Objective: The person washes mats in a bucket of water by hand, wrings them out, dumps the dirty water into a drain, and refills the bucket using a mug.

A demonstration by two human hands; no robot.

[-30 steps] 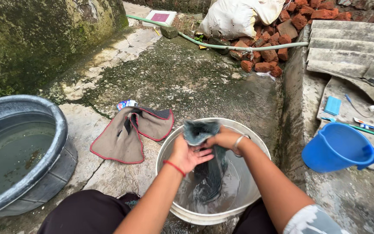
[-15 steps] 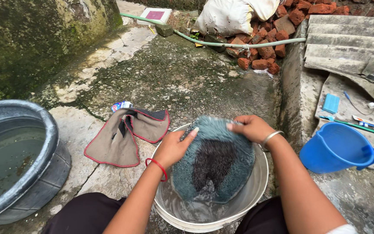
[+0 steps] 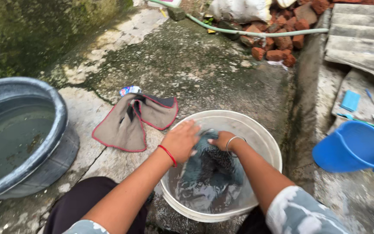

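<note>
Half a second ago the shaggy teal mat [image 3: 211, 167] was spread open above the white bucket [image 3: 260, 138]; now it is bunched down in the water. Left hand [image 3: 180, 141] and right hand [image 3: 221, 141] both grip its upper end. A grey red-edged cloth [image 3: 128, 123] lies on the concrete floor [image 3: 195, 73] just left of the bucket.

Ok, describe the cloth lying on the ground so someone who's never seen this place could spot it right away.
Start at the white bucket where both hands wash a blue-grey mat. Just to its left, on the bare concrete between the bucket and the big grey water tub, lies the cloth. It is flat, dry-looking, grey-brown with a thin red edge, unlike the soaked shaggy mat in the bucket.
</note>
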